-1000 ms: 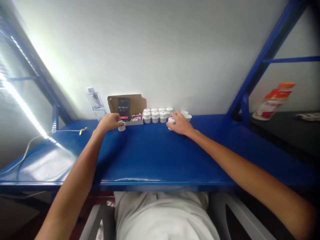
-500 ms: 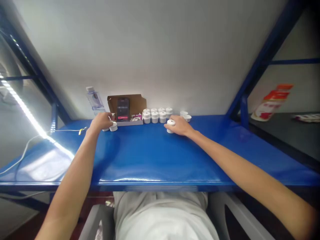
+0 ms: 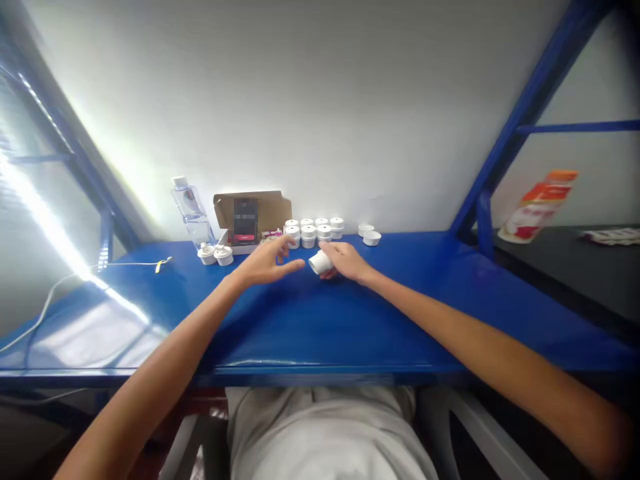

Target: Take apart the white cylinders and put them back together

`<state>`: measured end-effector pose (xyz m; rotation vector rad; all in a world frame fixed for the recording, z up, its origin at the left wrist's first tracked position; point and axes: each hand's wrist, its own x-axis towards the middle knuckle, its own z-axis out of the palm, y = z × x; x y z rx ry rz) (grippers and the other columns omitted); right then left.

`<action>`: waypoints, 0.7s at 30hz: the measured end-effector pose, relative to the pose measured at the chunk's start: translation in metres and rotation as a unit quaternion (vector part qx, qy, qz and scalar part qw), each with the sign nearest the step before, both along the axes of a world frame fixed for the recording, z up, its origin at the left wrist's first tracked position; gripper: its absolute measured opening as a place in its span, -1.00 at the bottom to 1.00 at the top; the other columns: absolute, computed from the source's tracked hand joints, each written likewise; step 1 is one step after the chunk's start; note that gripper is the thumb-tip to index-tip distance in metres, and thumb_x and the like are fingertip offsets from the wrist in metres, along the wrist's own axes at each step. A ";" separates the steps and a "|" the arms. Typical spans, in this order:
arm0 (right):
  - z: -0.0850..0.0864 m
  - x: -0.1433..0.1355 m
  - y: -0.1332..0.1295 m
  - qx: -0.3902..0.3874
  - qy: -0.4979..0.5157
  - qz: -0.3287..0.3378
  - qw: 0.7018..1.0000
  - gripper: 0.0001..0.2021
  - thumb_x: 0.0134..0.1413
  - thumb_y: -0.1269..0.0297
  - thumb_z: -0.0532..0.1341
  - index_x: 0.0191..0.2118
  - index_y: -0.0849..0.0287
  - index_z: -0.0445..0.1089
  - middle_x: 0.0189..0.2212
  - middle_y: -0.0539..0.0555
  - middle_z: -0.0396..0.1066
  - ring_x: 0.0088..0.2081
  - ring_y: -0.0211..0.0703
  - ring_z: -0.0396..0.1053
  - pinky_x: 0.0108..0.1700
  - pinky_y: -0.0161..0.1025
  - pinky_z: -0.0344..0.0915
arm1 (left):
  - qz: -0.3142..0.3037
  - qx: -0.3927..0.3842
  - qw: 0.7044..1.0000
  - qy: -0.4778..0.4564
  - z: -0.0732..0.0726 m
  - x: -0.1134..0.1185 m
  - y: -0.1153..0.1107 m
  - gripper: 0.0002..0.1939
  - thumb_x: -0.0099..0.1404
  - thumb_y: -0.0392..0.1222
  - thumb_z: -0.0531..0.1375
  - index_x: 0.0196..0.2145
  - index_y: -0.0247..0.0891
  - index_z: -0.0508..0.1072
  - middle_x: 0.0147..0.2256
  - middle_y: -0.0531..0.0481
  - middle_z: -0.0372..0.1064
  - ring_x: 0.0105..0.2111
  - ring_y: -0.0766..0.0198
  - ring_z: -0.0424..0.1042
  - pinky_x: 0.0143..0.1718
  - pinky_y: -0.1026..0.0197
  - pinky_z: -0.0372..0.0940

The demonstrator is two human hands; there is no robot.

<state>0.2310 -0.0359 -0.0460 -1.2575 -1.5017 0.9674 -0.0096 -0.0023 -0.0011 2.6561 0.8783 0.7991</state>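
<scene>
A small white jar [image 3: 321, 262] is held tilted on its side in the right hand [image 3: 345, 260], pinched between thumb and fingers just above the blue table [image 3: 320, 320]. The left hand [image 3: 265, 262] is spread open just left of the jar, fingers stretched toward it but not touching it.

Behind the jar, a cluster of white jars [image 3: 314, 229] is stacked in two layers against the wall, near the held one. To the right of the cluster, two open white cups [image 3: 370, 235] are set apart from it. Left of the cluster, a phone [image 3: 245, 220] is propped against a cardboard box [image 3: 253, 210], and a clear water bottle [image 3: 191, 208] stands farther left. Two small capped pieces [image 3: 215, 253] lie in front of the bottle, well left of the jar. A white cable [image 3: 60, 287] trails across the table's far left. Nothing stands between the two hands.

Half a second earlier the left hand was resting at the capped pieces by the bottle; it has since been brought across to the jar. The jar, then upright under the right hand on the table, has been lifted and tipped.
</scene>
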 end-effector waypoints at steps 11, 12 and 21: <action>0.016 -0.009 -0.013 -0.251 0.154 0.168 0.941 -0.36 0.25 -0.38 -0.08 -0.50 0.13 0.20 -0.75 -0.14 -0.02 -0.76 -0.44 -0.20 -0.77 -0.45 -0.21 | -0.017 0.213 0.970 0.118 -0.014 0.031 -0.037 -0.63 0.45 0.04 0.08 0.07 -0.22 0.34 -0.16 -0.15 0.46 -0.25 0.12 0.46 -0.21 0.16 0.27; 0.016 -0.007 -0.012 -0.268 0.163 0.178 0.933 -0.35 0.24 -0.40 -0.09 -0.52 0.12 0.17 -0.76 -0.16 -0.06 -0.75 -0.43 -0.23 -0.77 -0.45 -0.20 | -0.031 0.258 0.956 0.137 -0.014 0.031 -0.035 -0.68 0.46 -0.04 0.07 0.07 -0.21 0.36 -0.10 -0.18 0.44 -0.21 0.11 0.45 -0.17 0.14 0.27; 0.014 -0.012 -0.014 -0.202 0.172 0.098 0.959 -0.60 0.30 -0.08 0.12 -0.43 0.12 0.22 -0.71 -0.17 -0.01 -0.71 -0.42 -0.19 -0.71 -0.46 -0.25 | -0.058 0.393 0.903 0.164 -0.020 0.028 -0.030 -0.50 0.31 -0.45 0.06 0.14 -0.09 0.36 0.06 -0.20 0.33 -0.08 0.11 0.36 -0.05 0.10 0.26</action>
